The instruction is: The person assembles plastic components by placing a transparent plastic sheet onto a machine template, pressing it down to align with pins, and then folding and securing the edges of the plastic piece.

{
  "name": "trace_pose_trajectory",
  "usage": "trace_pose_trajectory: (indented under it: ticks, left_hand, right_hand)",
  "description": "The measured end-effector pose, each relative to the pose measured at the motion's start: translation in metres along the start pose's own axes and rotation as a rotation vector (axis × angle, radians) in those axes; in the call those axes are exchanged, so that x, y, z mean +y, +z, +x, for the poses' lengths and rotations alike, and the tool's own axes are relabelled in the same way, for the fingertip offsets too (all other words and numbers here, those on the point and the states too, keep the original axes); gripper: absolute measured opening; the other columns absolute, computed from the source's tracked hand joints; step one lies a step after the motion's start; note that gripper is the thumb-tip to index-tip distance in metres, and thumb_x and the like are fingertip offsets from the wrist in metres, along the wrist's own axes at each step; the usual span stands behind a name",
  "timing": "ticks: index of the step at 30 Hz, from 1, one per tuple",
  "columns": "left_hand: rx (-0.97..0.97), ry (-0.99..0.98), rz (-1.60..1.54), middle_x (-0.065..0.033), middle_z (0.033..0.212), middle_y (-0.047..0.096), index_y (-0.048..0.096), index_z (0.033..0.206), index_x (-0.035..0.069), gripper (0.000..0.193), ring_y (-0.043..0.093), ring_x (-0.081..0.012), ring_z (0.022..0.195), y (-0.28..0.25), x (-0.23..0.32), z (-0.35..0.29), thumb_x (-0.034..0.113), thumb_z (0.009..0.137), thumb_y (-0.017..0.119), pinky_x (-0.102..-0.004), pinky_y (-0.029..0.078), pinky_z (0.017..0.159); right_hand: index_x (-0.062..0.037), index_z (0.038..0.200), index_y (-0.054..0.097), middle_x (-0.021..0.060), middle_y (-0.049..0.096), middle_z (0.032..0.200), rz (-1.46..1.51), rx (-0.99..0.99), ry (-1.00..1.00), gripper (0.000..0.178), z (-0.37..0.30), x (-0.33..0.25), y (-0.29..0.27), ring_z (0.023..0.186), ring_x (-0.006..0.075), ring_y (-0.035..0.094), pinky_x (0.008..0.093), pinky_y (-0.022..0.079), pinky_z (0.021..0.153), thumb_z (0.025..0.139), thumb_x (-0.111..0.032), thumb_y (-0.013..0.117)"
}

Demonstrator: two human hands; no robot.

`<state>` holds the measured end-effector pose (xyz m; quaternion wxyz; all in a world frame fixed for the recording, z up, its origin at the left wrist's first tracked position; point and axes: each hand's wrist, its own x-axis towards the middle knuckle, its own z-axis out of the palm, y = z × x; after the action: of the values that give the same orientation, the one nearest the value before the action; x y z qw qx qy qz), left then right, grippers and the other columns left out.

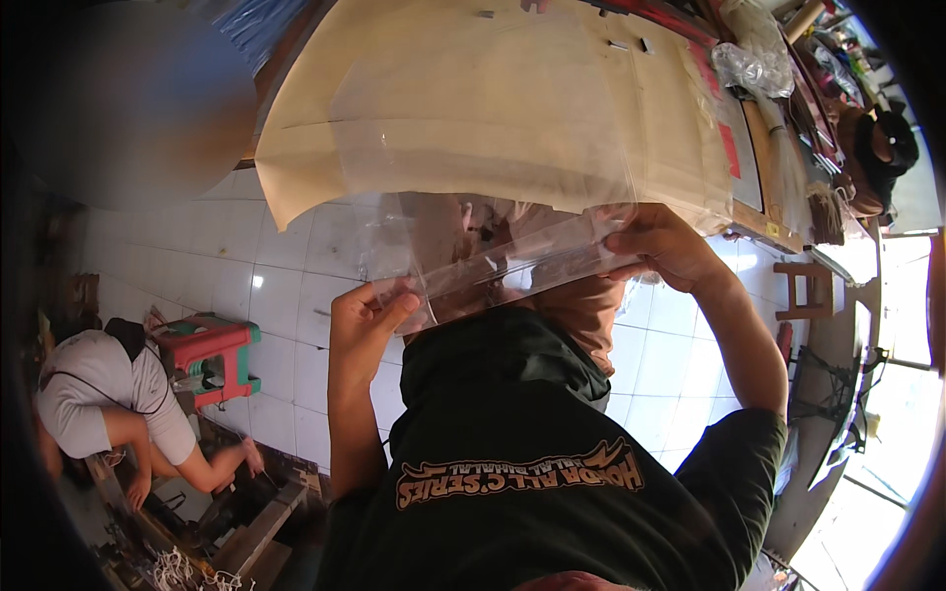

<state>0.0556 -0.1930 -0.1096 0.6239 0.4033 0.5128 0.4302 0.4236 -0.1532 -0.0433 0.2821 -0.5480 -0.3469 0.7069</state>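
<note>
Left hand (363, 320), right hand (672, 244) both pinching one clear sheet (503, 264) along near edge! Brown paper (305, 108) at twelve, tiled floor (291, 281) at nine.

I hold my left hand (372, 310) pinched, my right hand (668, 244) pinched farther forward, right forearm (746, 333) slanting inward, elbow (767, 396) bent

Room L of L hand (363, 323), tbl edge (769, 228) ahead

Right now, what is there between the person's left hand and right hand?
In the head view, a clear plastic sheet spans the stretch between the left hand and the right hand, pinched by both.
</note>
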Motion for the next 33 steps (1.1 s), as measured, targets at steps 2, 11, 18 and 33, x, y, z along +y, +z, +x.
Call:
trace_pose_trajectory:
  ticks: [2,11,18,33]
  left_hand:
    - [-0.007,-0.024,0.0,-0.0083,0.088,0.07,0.069,0.102,-0.005,0.022,0.067,-0.0135,0.075,0.001,-0.002,0.002,0.007,0.084,0.074,-0.0276,0.057,0.069]
    - [0.119,0.124,0.008,-0.0114,0.078,0.069,0.07,0.096,-0.01,0.019,0.065,-0.0145,0.063,0.014,-0.001,-0.002,0.002,0.081,0.073,-0.0284,0.057,0.058]
    - [0.005,0.179,-0.003,-0.0111,0.072,0.068,0.071,0.092,-0.01,0.016,0.062,-0.0132,0.057,0.017,0.055,-0.006,0.0,0.08,0.071,-0.0248,0.051,0.053]
    - [0.206,0.403,-0.076,-0.0084,0.066,0.059,0.065,0.09,-0.008,0.021,0.054,-0.0167,0.045,-0.057,0.129,-0.002,0.012,0.082,0.068,-0.0293,0.04,0.038]
  right_hand:
    - [0.0023,0.111,0.063,0.0116,0.069,0.095,-0.087,0.031,-0.013,0.025,0.004,0.004,-0.006,0.074,0.0199,0.071,0.0278,0.062,0.065,0.092,-0.013,0.067]
    - [0.0055,0.107,0.063,0.016,0.073,0.088,0.057,0.024,-0.048,0.023,-0.008,0.013,-0.008,0.066,0.0176,0.072,0.0254,0.06,0.056,0.095,-0.014,0.061]
    - [0.0104,0.106,0.063,0.0194,0.071,0.087,0.295,-0.064,-0.032,0.026,-0.02,0.02,-0.009,0.066,0.0227,0.072,0.027,0.061,0.054,0.095,-0.013,0.06]
    - [0.0087,0.109,0.059,0.02,0.07,0.086,0.242,-0.214,-0.034,0.025,0.046,-0.068,0.075,0.061,0.021,0.07,0.0267,0.058,0.051,0.097,-0.013,0.057]
